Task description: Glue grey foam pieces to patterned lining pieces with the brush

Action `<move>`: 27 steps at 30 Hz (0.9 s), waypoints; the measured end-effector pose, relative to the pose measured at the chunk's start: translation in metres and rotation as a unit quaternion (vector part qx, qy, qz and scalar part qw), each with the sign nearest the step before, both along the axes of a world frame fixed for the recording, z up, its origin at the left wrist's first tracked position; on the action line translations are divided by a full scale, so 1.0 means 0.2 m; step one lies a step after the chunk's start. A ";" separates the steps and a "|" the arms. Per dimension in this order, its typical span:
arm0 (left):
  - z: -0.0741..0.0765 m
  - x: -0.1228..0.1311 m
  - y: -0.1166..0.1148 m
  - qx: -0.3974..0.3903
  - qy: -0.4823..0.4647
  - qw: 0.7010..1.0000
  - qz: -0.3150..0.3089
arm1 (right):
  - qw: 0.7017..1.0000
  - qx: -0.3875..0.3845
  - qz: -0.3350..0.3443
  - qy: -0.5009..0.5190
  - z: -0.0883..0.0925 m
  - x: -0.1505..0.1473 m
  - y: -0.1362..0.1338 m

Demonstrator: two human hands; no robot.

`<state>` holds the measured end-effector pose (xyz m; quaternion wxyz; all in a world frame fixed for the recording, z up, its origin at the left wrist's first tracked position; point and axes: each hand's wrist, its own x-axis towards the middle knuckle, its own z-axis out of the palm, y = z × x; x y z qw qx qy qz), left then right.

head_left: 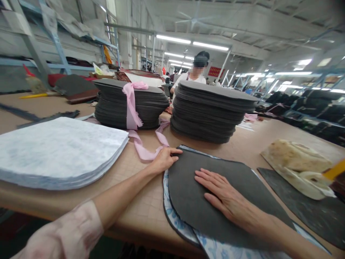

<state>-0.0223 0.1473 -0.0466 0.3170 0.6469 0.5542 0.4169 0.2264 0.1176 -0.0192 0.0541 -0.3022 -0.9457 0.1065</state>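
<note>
The dark sheet (188,194) lies in front of me on the table (145,212), one sheet on top of blue-and-white patterned pieces (215,247) that show along its edges; I make out at least two of those. My right hand (222,192) rests flat on it, palm down, fingers stretched out and a little apart, the thumb standing off from them. My left hand (165,159) is at its far left corner, fingers close together with the tips at the edge; whether they pinch it I cannot tell.

Past the sheet I count two tall dark stacks, a left one (111,108) and a right one (207,115). One pink strip (130,104) goes around the left stack, and more pink cloth trails onto the table near my left hand. One white stack (61,147) sits to my left. On my right, one lumpy tan bundle (295,160) lies partly over one dark board (302,208).

The tabletop is brown, with faint lines near my side. One person (201,77) is behind the stacks. Over us are one ceiling fan (193,22) and rows of strip lights (174,39); one red banner (215,72) hangs further back.
</note>
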 end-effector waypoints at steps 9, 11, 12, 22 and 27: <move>0.02 -0.01 0.02 -0.022 0.013 1.000 0.007 | 0.993 -0.004 0.120 -0.006 0.10 -0.21 -0.13; 0.03 -0.01 0.03 -0.030 0.015 0.999 0.011 | 0.991 0.001 0.131 -0.010 0.07 -0.22 -0.13; 0.04 -0.01 0.04 -0.035 0.015 0.999 0.010 | 0.991 0.008 0.134 -0.011 0.05 -0.21 -0.12; 0.04 -0.01 0.07 -0.064 0.007 0.998 -0.008 | 0.980 -0.015 0.177 -0.094 0.09 -0.21 -0.13; 0.03 -0.01 0.06 -0.067 0.011 0.998 -0.002 | 0.976 -0.037 0.188 -0.103 0.10 -0.20 -0.18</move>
